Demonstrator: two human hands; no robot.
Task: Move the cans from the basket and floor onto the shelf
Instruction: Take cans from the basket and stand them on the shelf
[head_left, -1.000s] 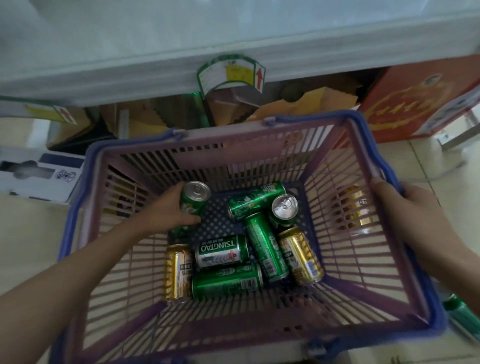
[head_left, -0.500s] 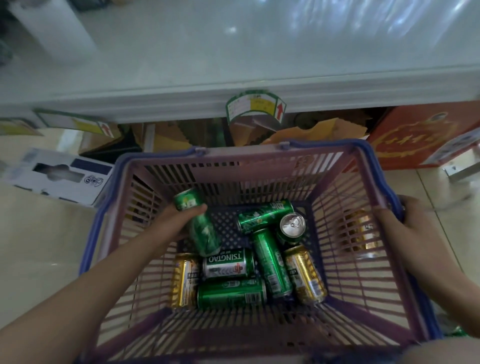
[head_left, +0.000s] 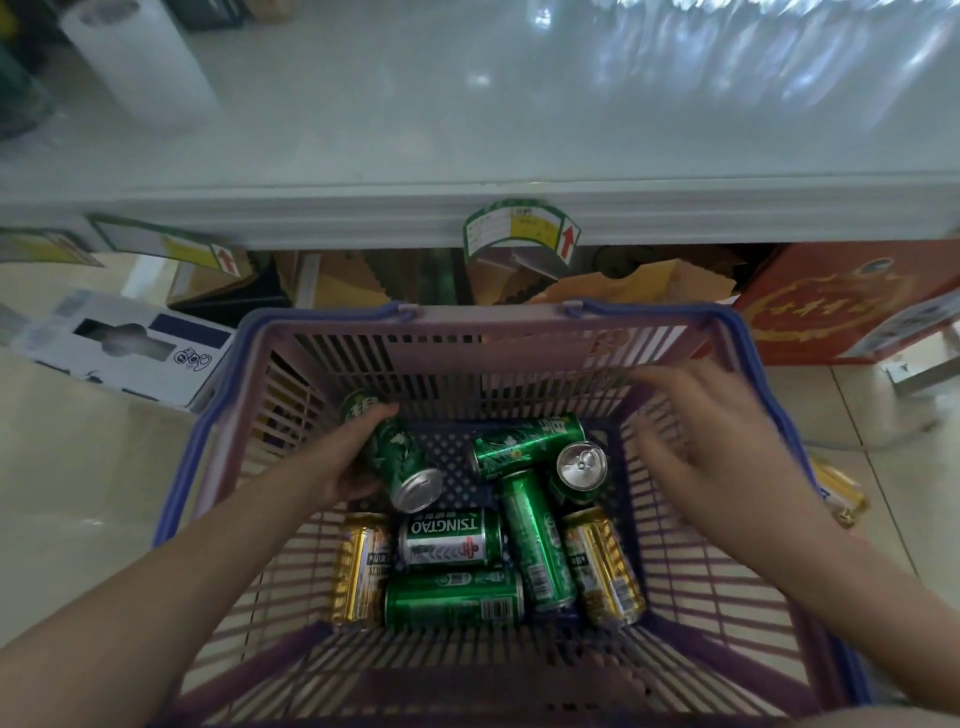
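In the basket (head_left: 332, 364), green can (head_left: 397, 460) within left fingers (head_left: 371, 415), tilted

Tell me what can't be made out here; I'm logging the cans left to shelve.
Head view only:
- Right hand: motion-blurred, so its fingers and any contact with the basket are unclear.
- Gold can outside the basket: mostly hidden by the rim and right arm.
- Green can in the left hand: label partly covered by fingers.
- Shelf top: glare, far end cut off.
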